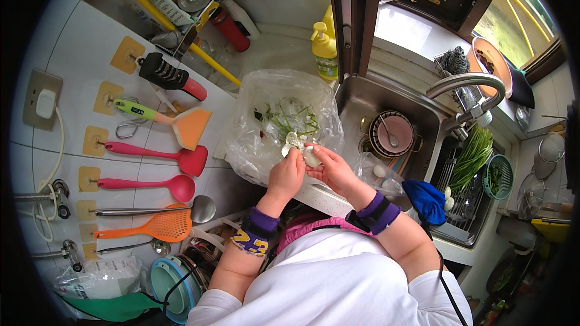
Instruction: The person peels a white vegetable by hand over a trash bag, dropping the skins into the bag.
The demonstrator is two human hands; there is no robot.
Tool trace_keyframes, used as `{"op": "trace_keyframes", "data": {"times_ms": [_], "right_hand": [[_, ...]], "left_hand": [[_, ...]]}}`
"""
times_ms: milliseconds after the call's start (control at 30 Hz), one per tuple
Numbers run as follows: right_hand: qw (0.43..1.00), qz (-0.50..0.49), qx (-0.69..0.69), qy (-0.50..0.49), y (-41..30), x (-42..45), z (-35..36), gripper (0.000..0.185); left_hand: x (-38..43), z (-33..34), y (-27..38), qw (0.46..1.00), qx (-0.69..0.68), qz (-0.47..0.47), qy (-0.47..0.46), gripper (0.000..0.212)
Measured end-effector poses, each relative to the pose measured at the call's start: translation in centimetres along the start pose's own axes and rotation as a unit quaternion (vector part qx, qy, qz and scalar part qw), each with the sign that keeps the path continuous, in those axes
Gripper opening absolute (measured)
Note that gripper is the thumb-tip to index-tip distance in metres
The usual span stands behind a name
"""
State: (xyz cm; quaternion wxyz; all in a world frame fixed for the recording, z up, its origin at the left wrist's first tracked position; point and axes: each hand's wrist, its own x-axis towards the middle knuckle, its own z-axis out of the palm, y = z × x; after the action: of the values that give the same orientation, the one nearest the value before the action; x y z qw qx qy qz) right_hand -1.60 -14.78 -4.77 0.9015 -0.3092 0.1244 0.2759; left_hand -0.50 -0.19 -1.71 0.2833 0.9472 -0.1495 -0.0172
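Note:
My right hand (333, 167) holds a smooth white egg (311, 157), apparently a peeled one, between thumb and fingers. Close beside it, my left hand (287, 174) has its fingers pinched together, with a pale bit of eggshell (286, 150) at the fingertips. Just beyond both hands, more broken shell (297, 138) lies in a clear plastic bag (247, 122). Green stems (290, 117) are heaped in the same bag, which is spread wide beneath my hands. To the right, a small clear bag (369, 167) at the sink's front edge contains a white egg (379, 171).
The steel sink (353, 95) holds stacked bowls (394, 127) with a spoon. A curved faucet (491, 83) overhangs it. Green stalks (473, 158) and a colander (498, 176) occupy the right basin. Utensils, including a pink ladle (181, 188), hang at left. A yellow pump bottle (325, 54) stands behind.

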Motion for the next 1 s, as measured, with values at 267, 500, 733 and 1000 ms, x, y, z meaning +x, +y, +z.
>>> {"op": "trace_keyframes", "data": {"times_ms": [267, 500, 733, 1000], "right_hand": [[0.999, -0.017, -0.042, 0.001, -0.2, -0.2, 0.1, 0.037], [0.993, -0.014, -0.110, 0.032, -0.3, -0.3, 0.2, 0.038], [0.997, -0.004, -0.078, 0.011, -0.2, -0.2, 0.2, 0.038], [1.000, -0.017, -0.018, -0.009, -0.1, 0.0, 0.2, 0.038]], "left_hand": [[0.5, -1.4, 0.6, 0.998, -0.014, 0.004, -0.058, 0.018], [0.5, -0.9, -0.4, 0.992, 0.094, 0.057, -0.064, 0.016], [0.4, -0.6, -0.9, 0.999, 0.023, 0.019, -0.025, 0.013], [0.2, -1.2, 1.1, 0.999, -0.036, -0.010, -0.032, 0.017]]}}
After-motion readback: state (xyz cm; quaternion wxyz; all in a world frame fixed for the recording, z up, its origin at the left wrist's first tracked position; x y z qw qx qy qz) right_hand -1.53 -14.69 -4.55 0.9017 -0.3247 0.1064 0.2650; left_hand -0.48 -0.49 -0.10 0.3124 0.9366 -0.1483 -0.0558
